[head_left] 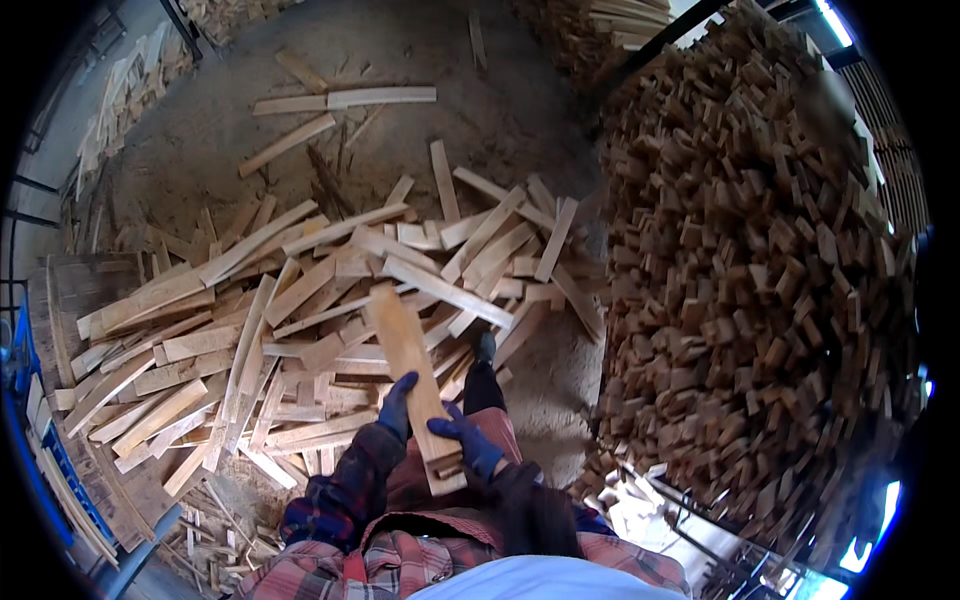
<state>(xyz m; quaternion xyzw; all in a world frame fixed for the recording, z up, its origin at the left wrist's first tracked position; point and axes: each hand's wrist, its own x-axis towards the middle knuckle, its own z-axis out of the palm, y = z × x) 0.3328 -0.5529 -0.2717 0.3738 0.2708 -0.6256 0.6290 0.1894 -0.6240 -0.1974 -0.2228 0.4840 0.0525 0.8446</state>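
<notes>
In front of my body I hold a wooden board, its far end pointing away over the loose pile. Its near end looks stepped, so another piece may lie under it; I cannot tell how many. My left hand, in a blue glove, grips the left edge, thumb against the wood. My right hand, also blue-gloved, is closed on the right edge nearer to me. Beyond and to the left spreads a heap of loose wooden boards, lying crossed at many angles.
A tall stack of wood pieces rises on the right, end faces showing. A few stray boards lie on the dusty floor farther off. At the left is a worn wooden surface. My dark shoe stands at the heap's edge.
</notes>
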